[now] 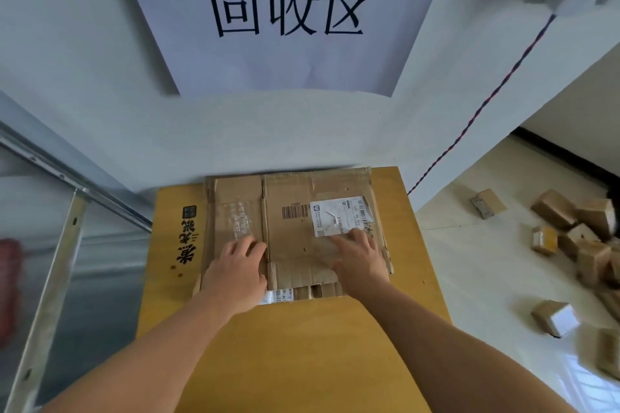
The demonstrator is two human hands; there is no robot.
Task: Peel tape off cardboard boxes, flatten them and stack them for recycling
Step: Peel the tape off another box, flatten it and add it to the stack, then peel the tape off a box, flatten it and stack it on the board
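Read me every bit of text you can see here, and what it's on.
"回收区": white sheet on the wall.
Black characters, sideways on the yellow table: stylised, cannot read surely.
White label on the top cardboard: barcodes, print too small.
Barcode printed on that cardboard: no legible digits.
Marks on floor boxes: blurred.

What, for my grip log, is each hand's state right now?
Left hand: on the flattened brown cardboard box, fingers bent; grip cannot be told.
Right hand: open, pressing that box.
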